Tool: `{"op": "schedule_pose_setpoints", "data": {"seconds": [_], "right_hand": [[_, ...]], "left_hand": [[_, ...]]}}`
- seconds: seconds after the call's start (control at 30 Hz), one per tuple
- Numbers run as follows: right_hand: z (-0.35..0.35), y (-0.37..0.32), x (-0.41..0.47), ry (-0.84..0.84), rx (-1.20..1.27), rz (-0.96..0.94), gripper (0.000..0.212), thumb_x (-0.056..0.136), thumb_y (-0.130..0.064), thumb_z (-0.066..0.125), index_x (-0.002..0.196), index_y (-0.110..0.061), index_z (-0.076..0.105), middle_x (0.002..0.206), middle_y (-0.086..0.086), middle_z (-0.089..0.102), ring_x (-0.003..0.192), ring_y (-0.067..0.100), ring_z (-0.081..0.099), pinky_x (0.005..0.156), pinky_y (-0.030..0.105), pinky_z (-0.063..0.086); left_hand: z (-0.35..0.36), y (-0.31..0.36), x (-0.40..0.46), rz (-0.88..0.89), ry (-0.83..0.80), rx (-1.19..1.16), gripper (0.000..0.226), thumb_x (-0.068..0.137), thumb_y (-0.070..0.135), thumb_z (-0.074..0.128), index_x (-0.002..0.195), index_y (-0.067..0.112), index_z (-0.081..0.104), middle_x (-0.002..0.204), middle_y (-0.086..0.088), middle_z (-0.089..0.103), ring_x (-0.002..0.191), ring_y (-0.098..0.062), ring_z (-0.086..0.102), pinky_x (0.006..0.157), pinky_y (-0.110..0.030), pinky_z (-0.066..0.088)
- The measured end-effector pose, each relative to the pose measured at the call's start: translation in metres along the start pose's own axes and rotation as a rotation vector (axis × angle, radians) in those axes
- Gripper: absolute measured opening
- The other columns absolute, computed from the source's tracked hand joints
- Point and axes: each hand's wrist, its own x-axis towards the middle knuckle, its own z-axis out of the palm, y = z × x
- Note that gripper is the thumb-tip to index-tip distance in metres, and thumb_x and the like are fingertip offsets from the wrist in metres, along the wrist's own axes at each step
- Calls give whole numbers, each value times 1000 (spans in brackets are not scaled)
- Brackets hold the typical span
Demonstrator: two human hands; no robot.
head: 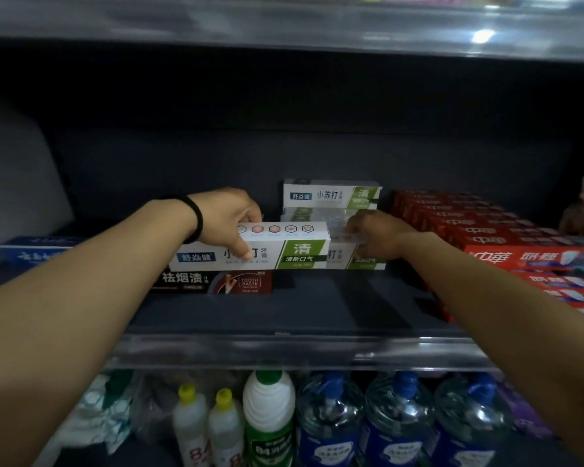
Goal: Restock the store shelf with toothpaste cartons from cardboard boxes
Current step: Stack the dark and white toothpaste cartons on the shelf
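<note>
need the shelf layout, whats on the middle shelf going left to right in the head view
blue carton → black carton → white-green carton held in the left hand → right hand on the white-green stack → red cartons

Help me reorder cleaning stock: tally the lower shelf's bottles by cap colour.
Yellow-capped bottles: 2
Green-capped white bottle: 1
Blue-capped clear bottles: 3
Total: 6
The packs at far left are too blurred to count.
</note>
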Motion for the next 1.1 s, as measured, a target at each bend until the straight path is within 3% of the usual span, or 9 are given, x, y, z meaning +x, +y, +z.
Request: {"op": "schedule_pose_setpoints", "data": {"seconds": [0.17, 0.27, 0.47, 0.6, 0.73, 1.1], "right_hand": [[-29, -5, -22, -7, 113, -61, 69, 77, -12, 76, 138, -16, 45, 136, 1, 51, 125, 19, 49, 97, 25, 43], [-53, -11, -46, -49, 209, -122, 71, 77, -14, 78, 139, -18, 43, 131, -2, 52, 119, 13, 50, 90, 20, 41], [-85, -28, -90, -194, 339, -143, 78, 73, -19, 82, 138, -23, 41, 125, -10, 51, 112, 9, 50, 92, 20, 42], [-83, -32, -109, -169, 277, -167, 62, 75, -26, 81, 128, -20, 50, 117, -10, 56, 104, 8, 54, 79, 13, 44], [-78, -31, -119, -126, 225, -187, 39, 75, -27, 81, 109, -21, 62, 103, -11, 62, 94, 8, 60, 79, 22, 51], [-63, 2, -120, -122, 201, -106, 37, 76, -25, 79, 110, -20, 66, 105, -9, 64, 99, 12, 61, 87, 29, 52]], "left_hand": [[-1, 10, -3, 16, 6, -20, 40, 67, 30, 84, 100, 24, 62, 95, 8, 65, 86, -11, 60, 79, -31, 52], [-1, 23, -6, 26, 12, -41, 41, 66, 29, 85, 100, 22, 64, 93, 8, 66, 86, -11, 61, 80, -32, 52], [1, 59, -14, 74, 24, -28, 40, 65, 31, 85, 98, 21, 64, 93, 7, 64, 88, -14, 60, 80, -34, 53], [5, 87, -19, 125, 17, -12, 40, 66, 33, 84, 98, 22, 62, 93, 7, 62, 87, -15, 58, 79, -33, 52], [9, 104, -22, 150, 7, 4, 40, 66, 35, 83, 98, 21, 62, 93, 4, 63, 86, -16, 59, 78, -36, 53], [25, 91, -9, 91, 17, 1, 52, 68, 27, 84, 114, 18, 61, 108, 2, 64, 98, -17, 60, 88, -37, 52]]}}
